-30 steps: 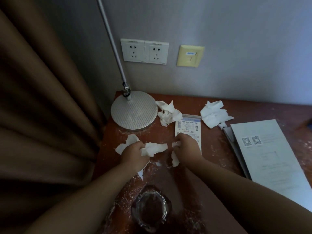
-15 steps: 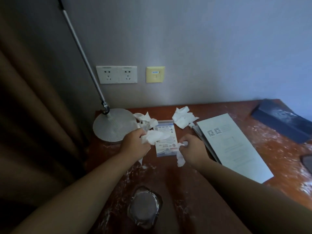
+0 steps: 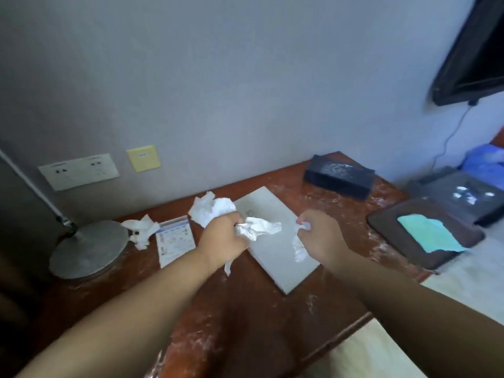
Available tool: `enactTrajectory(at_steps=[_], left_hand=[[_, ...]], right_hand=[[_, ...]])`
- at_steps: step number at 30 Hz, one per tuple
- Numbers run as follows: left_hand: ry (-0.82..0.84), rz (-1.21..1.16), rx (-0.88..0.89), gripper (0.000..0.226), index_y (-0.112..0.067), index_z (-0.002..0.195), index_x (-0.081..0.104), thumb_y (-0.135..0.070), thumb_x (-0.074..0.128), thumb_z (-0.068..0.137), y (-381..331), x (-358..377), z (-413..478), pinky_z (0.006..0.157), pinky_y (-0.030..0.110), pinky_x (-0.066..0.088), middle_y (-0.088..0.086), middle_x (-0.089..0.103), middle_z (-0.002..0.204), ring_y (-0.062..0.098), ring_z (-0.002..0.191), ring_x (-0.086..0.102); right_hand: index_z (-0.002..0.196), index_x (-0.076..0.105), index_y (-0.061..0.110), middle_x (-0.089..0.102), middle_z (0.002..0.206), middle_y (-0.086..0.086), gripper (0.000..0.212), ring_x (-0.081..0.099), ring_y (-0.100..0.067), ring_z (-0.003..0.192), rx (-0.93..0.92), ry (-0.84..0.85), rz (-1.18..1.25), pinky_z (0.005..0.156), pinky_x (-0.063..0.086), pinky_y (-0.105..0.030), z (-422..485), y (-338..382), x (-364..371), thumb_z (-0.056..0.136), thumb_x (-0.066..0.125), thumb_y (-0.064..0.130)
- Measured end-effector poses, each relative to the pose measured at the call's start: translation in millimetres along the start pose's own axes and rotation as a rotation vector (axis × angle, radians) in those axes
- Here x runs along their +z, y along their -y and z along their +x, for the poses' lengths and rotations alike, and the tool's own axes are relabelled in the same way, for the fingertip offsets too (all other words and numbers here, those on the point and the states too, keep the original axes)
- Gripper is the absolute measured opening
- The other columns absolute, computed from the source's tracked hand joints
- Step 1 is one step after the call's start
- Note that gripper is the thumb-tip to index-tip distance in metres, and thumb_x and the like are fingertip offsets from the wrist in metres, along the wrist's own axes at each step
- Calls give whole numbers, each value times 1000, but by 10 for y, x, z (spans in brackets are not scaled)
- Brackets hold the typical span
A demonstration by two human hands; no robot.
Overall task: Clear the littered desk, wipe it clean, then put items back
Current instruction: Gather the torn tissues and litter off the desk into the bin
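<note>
I note the desk [image 3: 245,309] is reddish-brown with white streaks. The tissue [image 3: 261,230] in my left hand [image 3: 222,236] is white. Booklet [image 3: 275,257]: pale grey. Box [image 3: 338,177]: black, smeared white. Cloth [image 3: 428,236]: turquoise, on a dark brown tray [image 3: 387,222]. Wall plate [image 3: 143,158]: yellow.

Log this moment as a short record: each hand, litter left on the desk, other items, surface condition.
left hand: the left hand grips crumpled tissues
right hand: the right hand pinches a tissue scrap over the grey booklet
litter left: one loose tissue beside the lamp base
other items: printed card; black box at the far corner
surface: the desk is streaked with white residue, not yet wiped
</note>
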State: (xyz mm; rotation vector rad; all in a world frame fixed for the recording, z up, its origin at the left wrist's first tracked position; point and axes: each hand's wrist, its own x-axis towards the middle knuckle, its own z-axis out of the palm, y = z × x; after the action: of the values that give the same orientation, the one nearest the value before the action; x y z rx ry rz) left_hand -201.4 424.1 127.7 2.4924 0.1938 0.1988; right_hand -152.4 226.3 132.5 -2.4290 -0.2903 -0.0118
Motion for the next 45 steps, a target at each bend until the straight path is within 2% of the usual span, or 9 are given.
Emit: enactTrajectory(at_steps=[6,12,15,20,23,28,32,38,45], left_hand=[[115,-4,181,19,-15,100,63,-18,65,81,-1452,1103,113,68,19,40,-2,62,88,16,85,59],[213,26,271,13,-18,91,59,-19,66,81,-2553,1869,283,63,23,48,0,64,89,15,80,58],[281,30,346,12,-16,91,58,-13,63,80,-3005,2202,379,55,22,36,3,62,88,21,83,58],[351,62,447,20,-9,102,61,-13,60,82,-3699,2767,661,63,20,33,6,63,92,20,84,56],[351,81,463,11,-14,94,59,-13,59,83,-4030,3111,1048,52,20,29,0,55,82,16,76,48],[370,30,479,3,-11,85,57,-11,56,82,-4578,3838,1806,54,25,31,-1,52,74,20,76,52],[417,47,392,12,-10,94,59,-12,55,83,-4844,4338,2455,62,25,35,1,53,79,21,77,52],[424,125,180,14,-17,92,56,-11,55,80,-4915,4696,3475,66,26,38,-2,52,85,20,82,50],[334,100,-11,14,-20,96,56,-15,56,82,-4998,5041,4055,63,23,36,-2,53,85,17,80,50]], right_hand=[[100,64,12,62,100,-2,13,52,-14,89,133,-130,-83,80,34,-18,-243,-1223,-1216,90,55,12],[97,66,10,56,96,-1,19,55,-20,99,285,-230,-67,78,35,-20,-530,-2328,-2134,85,53,5],[96,66,10,61,101,-4,18,54,-17,92,336,-274,-39,77,38,-21,-599,-2719,-2404,85,53,5],[89,66,14,62,97,-2,16,54,-16,89,399,-344,-38,74,38,-21,-466,-3259,-2776,84,53,6],[94,67,14,58,97,1,18,48,-11,85,426,-349,-72,73,36,-20,-254,-3603,-2965,85,53,7],[93,66,13,54,92,4,16,47,-10,81,430,-319,-120,57,30,-8,314,-4311,-3273,87,53,8],[96,65,12,53,92,4,13,49,-12,84,468,-280,-87,58,28,-4,1076,-4851,-3540,87,56,7],[100,64,15,55,96,3,14,52,-11,86,480,-148,-45,67,39,-15,2316,-5354,-3692,89,57,11],[98,65,12,60,100,-1,16,52,-12,87,299,46,-41,65,37,-16,3333,-5839,-3738,86,56,8]])
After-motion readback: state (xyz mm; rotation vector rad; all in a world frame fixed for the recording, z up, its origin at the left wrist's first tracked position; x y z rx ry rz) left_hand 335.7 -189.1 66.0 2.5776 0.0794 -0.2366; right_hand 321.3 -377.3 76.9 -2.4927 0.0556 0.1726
